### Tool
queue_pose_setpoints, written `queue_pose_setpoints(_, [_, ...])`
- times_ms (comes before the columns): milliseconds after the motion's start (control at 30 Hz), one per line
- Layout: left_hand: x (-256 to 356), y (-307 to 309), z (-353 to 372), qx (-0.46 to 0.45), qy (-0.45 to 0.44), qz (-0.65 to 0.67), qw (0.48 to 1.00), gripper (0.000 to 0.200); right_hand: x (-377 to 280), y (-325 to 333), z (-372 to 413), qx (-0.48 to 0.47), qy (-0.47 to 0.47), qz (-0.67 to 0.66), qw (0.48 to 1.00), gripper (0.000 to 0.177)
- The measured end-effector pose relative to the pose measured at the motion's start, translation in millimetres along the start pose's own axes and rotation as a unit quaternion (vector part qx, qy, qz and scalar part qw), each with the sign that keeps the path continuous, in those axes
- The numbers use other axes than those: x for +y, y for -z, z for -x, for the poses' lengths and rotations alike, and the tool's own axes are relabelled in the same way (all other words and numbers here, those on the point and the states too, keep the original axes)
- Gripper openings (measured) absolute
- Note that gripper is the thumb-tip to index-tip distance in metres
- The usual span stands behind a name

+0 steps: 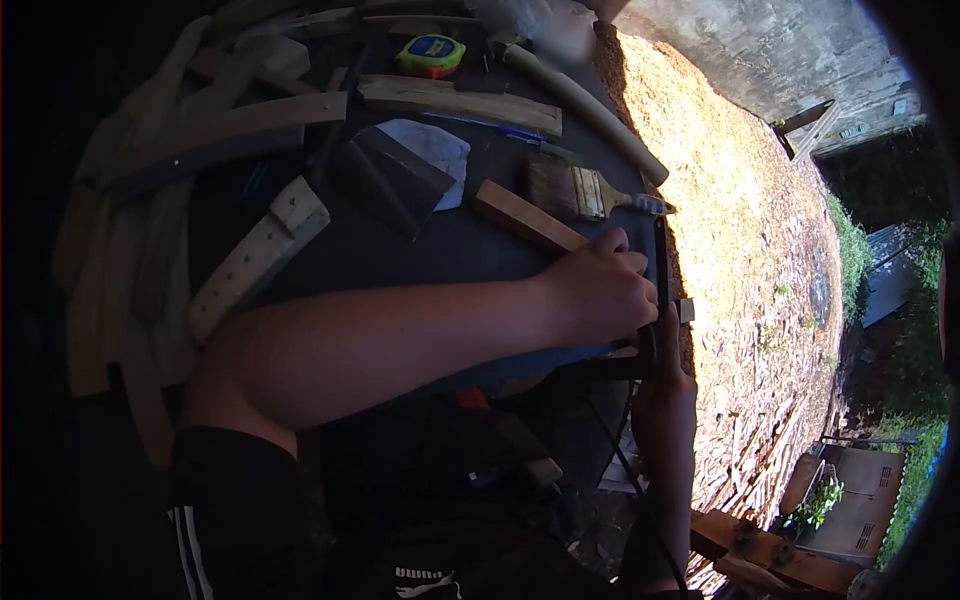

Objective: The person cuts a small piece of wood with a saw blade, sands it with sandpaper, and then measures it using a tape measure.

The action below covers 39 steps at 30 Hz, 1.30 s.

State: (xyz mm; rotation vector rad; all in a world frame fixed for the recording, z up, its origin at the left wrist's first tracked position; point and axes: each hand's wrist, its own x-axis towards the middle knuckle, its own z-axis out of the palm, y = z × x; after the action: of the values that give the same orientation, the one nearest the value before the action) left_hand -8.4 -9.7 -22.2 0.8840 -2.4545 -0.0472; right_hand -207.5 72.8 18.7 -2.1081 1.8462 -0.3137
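My left hand [600, 292] reaches across from the left, its fingers curled close against a dark upright bar [661, 262] at the bench's right edge. What these fingers hold is hidden. From under this hand a wooden strip [525, 213] runs up and to the left. Just below, my right hand [665, 400] is closed around the lower part of the dark bar, its thumb pointing up along it. A small pale wood end [685, 310] shows just beyond the bar. Above the left hand lies a paintbrush [585, 192] with dark bristles.
A tape measure [432, 55] sits at the back of the dark bench [400, 252]. Wood offcuts [235, 125] pile up on the left, near a block with holes [260, 255]. A round stick [585, 112] lies along the right edge. A black cord [622, 450] hangs beside my right arm.
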Motion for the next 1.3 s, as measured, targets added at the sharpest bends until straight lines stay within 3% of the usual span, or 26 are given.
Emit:
queue_pose_setpoints(33, [0.8, -4.7, 0.7, 0.013, -0.002, -0.005, 1.000, 0.015, 4.1, 2.5, 10.7, 0.007, 0.037, 0.023, 0.999, 0.079])
queue_pose_setpoints(67, [1.8, -6.4, -0.8, 0.029, -0.003, -0.009, 1.000, 0.013, 4.1, 8.5, 28.1, -0.007, 0.019, 0.021, 1.000, 0.079])
queue_pose_setpoints(167, [4.5, 8.4, -3.4, -0.035, 0.001, -0.027, 0.999, 0.012, -4.9, 23.7, 49.2, -0.062, -0.048, 0.005, 0.997, 0.077])
queue_pose_setpoints(467, [0.9, -11.7, -0.8, 0.050, -0.007, -0.017, 0.999, 0.011, 10.9, 13.4, 10.1, -0.022, 0.044, 0.025, 0.998, 0.076])
queue_pose_setpoints(700, [3.7, 5.8, -2.8, -0.023, 0.003, -0.033, 0.999, 0.013, 18.7, 38.3, 76.5, -0.088, -0.007, 0.066, 0.994, 0.088])
queue_pose_setpoints(867, [0.4, -10.0, -1.9, 0.032, -0.009, -0.016, 0.999, 0.015, -3.8, 23.9, 18.7, -0.068, -0.025, 0.042, 0.997, 0.076])
queue_pose_setpoints(1000, [3.9, -9.6, 1.3, 0.048, -0.008, -0.017, 0.999, 0.015, -11.7, 15.6, 18.3, -0.051, -0.040, 0.034, 0.997, 0.069])
queue_pose_setpoints(1133, [1.5, -4.7, -3.2, 0.027, -0.008, -0.014, 0.999, 0.014, 22.7, 18.1, 75.1, -0.022, 0.028, 0.033, 0.999, 0.071])
queue_pose_setpoints(1300, [-1.4, -12.7, -4.2, 0.039, -0.017, 0.008, 0.999, 0.013, 3.3, 26.3, 34.8, -0.043, 0.021, 0.032, 0.998, 0.074])
